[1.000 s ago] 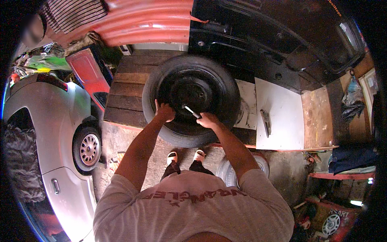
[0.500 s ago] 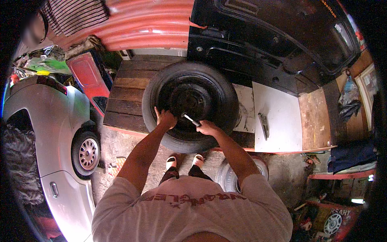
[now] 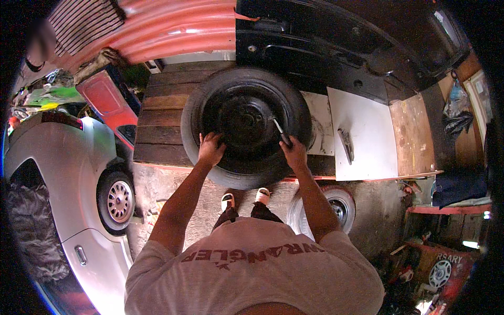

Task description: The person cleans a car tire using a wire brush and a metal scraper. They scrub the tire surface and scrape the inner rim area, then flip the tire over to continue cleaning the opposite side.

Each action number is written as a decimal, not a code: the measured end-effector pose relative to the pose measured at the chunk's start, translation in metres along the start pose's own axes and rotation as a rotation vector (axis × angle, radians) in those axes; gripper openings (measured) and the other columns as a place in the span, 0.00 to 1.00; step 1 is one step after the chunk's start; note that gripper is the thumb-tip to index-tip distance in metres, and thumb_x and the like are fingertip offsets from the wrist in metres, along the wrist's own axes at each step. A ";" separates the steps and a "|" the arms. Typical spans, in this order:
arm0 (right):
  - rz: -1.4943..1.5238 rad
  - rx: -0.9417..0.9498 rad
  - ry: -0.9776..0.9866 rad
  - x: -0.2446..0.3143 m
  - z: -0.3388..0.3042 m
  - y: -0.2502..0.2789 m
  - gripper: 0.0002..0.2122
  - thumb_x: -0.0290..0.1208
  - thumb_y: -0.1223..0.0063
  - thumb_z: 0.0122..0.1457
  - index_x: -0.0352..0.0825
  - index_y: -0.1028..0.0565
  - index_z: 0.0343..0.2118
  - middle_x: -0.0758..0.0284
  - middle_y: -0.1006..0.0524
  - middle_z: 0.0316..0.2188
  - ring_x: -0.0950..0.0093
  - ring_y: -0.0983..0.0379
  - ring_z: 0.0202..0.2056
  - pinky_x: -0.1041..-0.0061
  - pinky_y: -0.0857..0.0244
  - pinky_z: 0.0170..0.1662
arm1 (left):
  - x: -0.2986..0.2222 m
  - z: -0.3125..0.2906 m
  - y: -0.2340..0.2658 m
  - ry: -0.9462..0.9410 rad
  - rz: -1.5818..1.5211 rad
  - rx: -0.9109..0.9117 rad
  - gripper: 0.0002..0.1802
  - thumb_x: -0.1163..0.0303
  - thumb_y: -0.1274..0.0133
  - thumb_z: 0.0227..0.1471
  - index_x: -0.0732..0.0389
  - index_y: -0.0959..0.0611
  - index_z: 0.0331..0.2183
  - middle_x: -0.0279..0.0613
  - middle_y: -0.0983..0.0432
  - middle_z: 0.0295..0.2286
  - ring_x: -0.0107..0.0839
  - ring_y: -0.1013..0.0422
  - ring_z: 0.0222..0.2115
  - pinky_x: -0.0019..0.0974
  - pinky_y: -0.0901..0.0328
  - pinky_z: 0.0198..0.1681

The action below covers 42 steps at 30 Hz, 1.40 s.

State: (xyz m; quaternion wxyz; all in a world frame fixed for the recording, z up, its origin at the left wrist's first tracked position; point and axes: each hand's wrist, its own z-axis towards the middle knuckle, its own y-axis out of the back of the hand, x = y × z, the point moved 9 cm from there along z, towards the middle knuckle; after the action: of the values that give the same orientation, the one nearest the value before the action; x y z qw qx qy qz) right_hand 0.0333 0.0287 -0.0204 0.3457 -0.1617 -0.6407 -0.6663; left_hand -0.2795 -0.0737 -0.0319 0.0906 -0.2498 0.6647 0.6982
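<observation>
A black tyre on a dark steel rim lies flat on the wooden bench in front of me. My left hand rests on the near left part of the wheel, fingers apart, with no object visible in it. At the near right of the wheel, my right hand grips the dark handle of a tool with a bright metal shaft. The shaft's tip is over the right side of the rim. Its exact kind is too small to make out.
A long metal tool lies on the white board to the right. Below the bench, another wheel is on the floor. A silver car stands at left, and a black vehicle panel rises behind the bench.
My right hand and the tool have moved right and toward the wheel's right side, the shaft now more upright. My left hand remains on the wheel. The view has shifted slightly.
</observation>
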 end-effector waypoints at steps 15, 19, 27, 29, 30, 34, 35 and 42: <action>0.326 -0.465 -0.163 -0.188 -0.032 0.132 0.11 0.28 0.52 0.56 0.33 0.27 0.41 0.56 0.24 0.34 0.60 0.27 0.37 0.67 0.35 0.43 | -0.260 0.077 -0.059 -0.317 -0.463 -0.005 0.24 0.65 0.47 0.48 0.59 0.27 0.48 0.53 0.34 0.48 0.52 0.38 0.51 0.47 0.42 0.55; 0.103 -0.469 -0.149 -0.254 -0.029 0.159 0.14 0.23 0.50 0.51 0.31 0.27 0.43 0.62 0.26 0.35 0.71 0.30 0.36 0.74 0.37 0.42 | -0.338 0.086 -0.109 -0.414 -0.365 0.005 0.24 0.65 0.47 0.48 0.60 0.29 0.49 0.53 0.35 0.49 0.53 0.39 0.51 0.48 0.42 0.54; -0.344 -0.234 -0.359 -0.338 -0.021 0.161 0.17 0.31 0.48 0.51 0.35 0.28 0.46 0.56 0.28 0.40 0.57 0.32 0.44 0.58 0.35 0.44 | -0.378 0.112 -0.280 -0.294 -0.184 0.245 0.32 0.62 0.47 0.49 0.61 0.35 0.54 0.55 0.43 0.55 0.51 0.47 0.57 0.48 0.48 0.59; -0.464 -0.066 -0.471 -0.347 -0.016 0.147 0.18 0.36 0.50 0.54 0.40 0.30 0.49 0.57 0.31 0.47 0.56 0.37 0.50 0.53 0.39 0.48 | -0.365 0.110 -0.308 -0.229 -0.136 0.280 0.33 0.61 0.48 0.49 0.62 0.36 0.55 0.55 0.45 0.57 0.51 0.49 0.58 0.49 0.50 0.61; -0.474 -0.050 -0.475 -0.350 -0.013 0.144 0.18 0.36 0.50 0.54 0.40 0.30 0.49 0.58 0.32 0.47 0.56 0.37 0.51 0.53 0.39 0.48 | -0.362 0.109 -0.317 -0.211 -0.119 0.299 0.33 0.61 0.48 0.50 0.62 0.36 0.55 0.55 0.46 0.57 0.51 0.50 0.59 0.49 0.51 0.61; -0.463 -0.076 -0.452 -0.363 -0.010 0.140 0.18 0.36 0.50 0.54 0.40 0.29 0.49 0.57 0.33 0.48 0.56 0.37 0.51 0.54 0.39 0.48 | -0.362 0.110 -0.322 -0.191 -0.129 0.310 0.33 0.61 0.48 0.50 0.61 0.36 0.56 0.55 0.47 0.57 0.52 0.51 0.59 0.49 0.53 0.62; -0.455 -0.079 -0.453 -0.366 -0.010 0.140 0.18 0.35 0.49 0.54 0.40 0.29 0.48 0.57 0.33 0.48 0.56 0.37 0.50 0.54 0.39 0.48 | -0.362 0.110 -0.320 -0.197 -0.133 0.299 0.33 0.61 0.47 0.50 0.61 0.36 0.56 0.55 0.47 0.57 0.52 0.51 0.59 0.48 0.53 0.62; -0.461 -0.171 -0.338 -0.367 -0.011 0.146 0.18 0.35 0.46 0.51 0.39 0.29 0.46 0.57 0.33 0.47 0.56 0.36 0.49 0.55 0.38 0.47 | -0.352 0.109 -0.323 -0.209 -0.130 0.240 0.33 0.63 0.46 0.49 0.60 0.36 0.56 0.55 0.47 0.58 0.52 0.52 0.60 0.48 0.54 0.62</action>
State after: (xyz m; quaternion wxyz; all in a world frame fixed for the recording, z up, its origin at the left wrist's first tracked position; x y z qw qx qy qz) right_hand 0.3935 0.1197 -0.1552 0.0590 -0.1491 -0.6503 -0.7425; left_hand 0.1457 0.1373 -0.1530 0.2334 -0.2060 0.7128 0.6285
